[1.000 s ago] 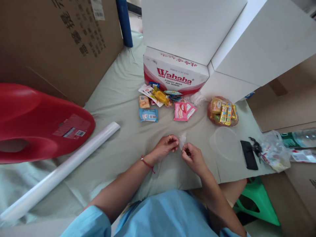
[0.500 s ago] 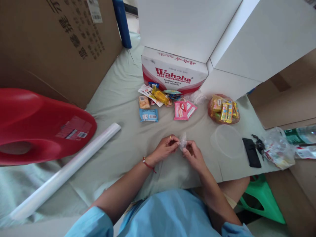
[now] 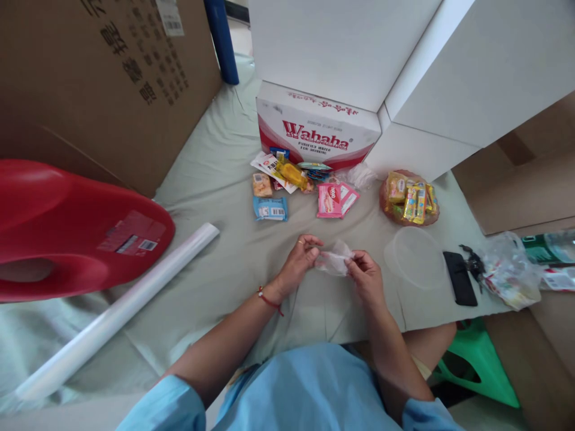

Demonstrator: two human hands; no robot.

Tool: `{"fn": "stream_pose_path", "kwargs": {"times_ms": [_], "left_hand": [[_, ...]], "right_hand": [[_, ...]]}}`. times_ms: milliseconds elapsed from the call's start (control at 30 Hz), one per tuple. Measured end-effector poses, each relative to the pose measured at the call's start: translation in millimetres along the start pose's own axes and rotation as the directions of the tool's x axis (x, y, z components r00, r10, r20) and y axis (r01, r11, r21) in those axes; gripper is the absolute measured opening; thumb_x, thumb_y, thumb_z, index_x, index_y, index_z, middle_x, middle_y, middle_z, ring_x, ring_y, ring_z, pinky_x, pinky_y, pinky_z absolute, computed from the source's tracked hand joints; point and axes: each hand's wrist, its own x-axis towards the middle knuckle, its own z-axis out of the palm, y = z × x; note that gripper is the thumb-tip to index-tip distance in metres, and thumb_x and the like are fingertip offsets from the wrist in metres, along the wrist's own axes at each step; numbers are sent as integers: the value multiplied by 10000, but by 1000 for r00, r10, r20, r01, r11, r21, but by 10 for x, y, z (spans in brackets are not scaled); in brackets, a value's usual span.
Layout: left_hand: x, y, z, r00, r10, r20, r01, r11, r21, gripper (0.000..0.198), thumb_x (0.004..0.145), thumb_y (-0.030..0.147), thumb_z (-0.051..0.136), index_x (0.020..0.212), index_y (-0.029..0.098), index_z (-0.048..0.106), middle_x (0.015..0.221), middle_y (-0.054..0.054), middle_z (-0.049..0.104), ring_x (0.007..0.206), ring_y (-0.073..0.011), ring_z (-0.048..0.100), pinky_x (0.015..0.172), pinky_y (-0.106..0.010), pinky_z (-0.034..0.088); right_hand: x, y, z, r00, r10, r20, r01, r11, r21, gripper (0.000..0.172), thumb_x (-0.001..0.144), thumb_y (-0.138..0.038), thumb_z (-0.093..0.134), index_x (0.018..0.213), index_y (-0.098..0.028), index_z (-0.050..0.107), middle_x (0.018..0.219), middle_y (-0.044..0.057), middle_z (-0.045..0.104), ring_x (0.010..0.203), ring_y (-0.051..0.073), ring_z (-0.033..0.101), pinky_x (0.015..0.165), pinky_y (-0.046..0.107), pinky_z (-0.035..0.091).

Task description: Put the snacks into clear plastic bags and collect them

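I have both bare hands over the middle of the cloth-draped, pale green bench [image 3: 236,254], a little back from its front edge, with a crumpled piece of thin, translucent plastic [image 3: 335,261] between them. My right hand [image 3: 367,276] pinches the plastic's right end between thumb and fingers. My left hand [image 3: 296,263] has its fingers partly curled and its thumb close against the left end; whether that grip presses on the plastic or only touches it, I cannot tell.

As I judge it, the plastic is partly drawn out: it spans the gap between my hands, but folds run through it, so spreading it flat is not yet done.

Nothing else is in either grip. Toward the bench's right edge sits a round, translucent plastic container [image 3: 415,258]. Near the far edge, a square pink wrapped packet [image 3: 329,200] and a rectangular light blue wrapped packet [image 3: 270,209] lie before a red-and-white cardboard carton [image 3: 314,134]. A long, shiny white roll [image 3: 121,308] slants across the bench's left side, well apart from my hands.
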Motion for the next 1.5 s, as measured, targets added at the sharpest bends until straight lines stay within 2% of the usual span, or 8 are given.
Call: {"fn": "stream_pose_path", "kwargs": {"times_ms": [100, 233, 333, 667, 867, 967, 1167, 1500], "left_hand": [[-12, -49, 18, 997, 82, 11, -82, 965, 250, 597, 718, 382, 886, 1191, 223, 559, 1237, -92, 602, 1035, -210, 625, 823, -310, 527], [-48, -79, 22, 963, 254, 88, -257, 772, 581, 80, 821, 151, 657, 877, 194, 620, 927, -29, 594, 824, -153, 554, 741, -275, 431], [-74, -66, 15, 934, 323, 152, -344, 702, 624, 94, 784, 101, 589, 783, 194, 584, 839, -4, 555, 740, -135, 505, 692, -263, 383], [69, 95, -27, 906, 91, -414, -65, 995, 78, 455, 756, 530, 802, 844, 239, 464, 685, 108, 455, 465, -52, 312, 445, -202, 256], [38, 113, -15, 940, 43, -339, -20, 997, 73, 599, 725, 735, 792, 760, 226, 479, 579, 115, 374, 428, -48, 325, 403, -196, 247], [-13, 84, 36, 958, 23, -284, 3, 996, 92, 631, 713, 784, 778, 746, 207, 526, 591, 98, 403, 451, -50, 353, 412, -202, 283], [-59, 110, 68, 987, -19, -161, 22, 1000, 19, 658, 712, 801, 778, 906, 211, 561, 640, 101, 449, 446, -47, 341, 408, -202, 244], [30, 205, -28, 991, -53, -125, 59, 997, 42, 645, 577, 486, 986, 1032, 191, 636, 601, 142, 372, 441, -38, 264, 410, -190, 233]], "right_hand": [[-37, -7, 54, 996, -50, 78, 60, 989, -137, 326, 806, -507, 771, 899, -223, 640, 746, -19, 594, 639, 136, 521, 610, 259, 439], [-64, -10, 100, 981, -64, 184, 88, 988, -125, 383, 853, -572, 729, 1009, -226, 681, 845, 11, 649, 711, 160, 579, 650, 278, 484], [-39, 10, 111, 993, -23, 119, 32, 997, -74, 389, 856, -599, 729, 883, -214, 686, 708, -16, 592, 614, 132, 506, 583, 257, 423], [-63, 27, -171, 957, 251, -143, -208, 942, 262, 455, 615, -509, 892, 785, -215, 589, 705, -30, 583, 543, 84, 401, 469, 206, 304], [-237, -54, -239, 940, -199, -277, 111, 946, -304, 375, 912, -574, 667, 889, -200, 646, 752, -2, 594, 679, 147, 522, 630, 269, 439], [-174, -184, -163, 915, -375, -148, 280, 855, -436, 382, 948, -562, 621, 1074, -204, 663, 992, 60, 679, 856, 187, 614, 782, 320, 510], [-14, -97, 58, 939, -306, 159, 342, 774, -533, 201, 903, -420, 683, 929, -222, 701, 886, 47, 686, 782, 186, 619, 741, 315, 503], [-28, -139, -211, 912, -326, -248, 235, 912, -335, 285, 881, -473, 729, 951, -204, 662, 786, -7, 633, 703, 148, 597, 670, 278, 489]]}}
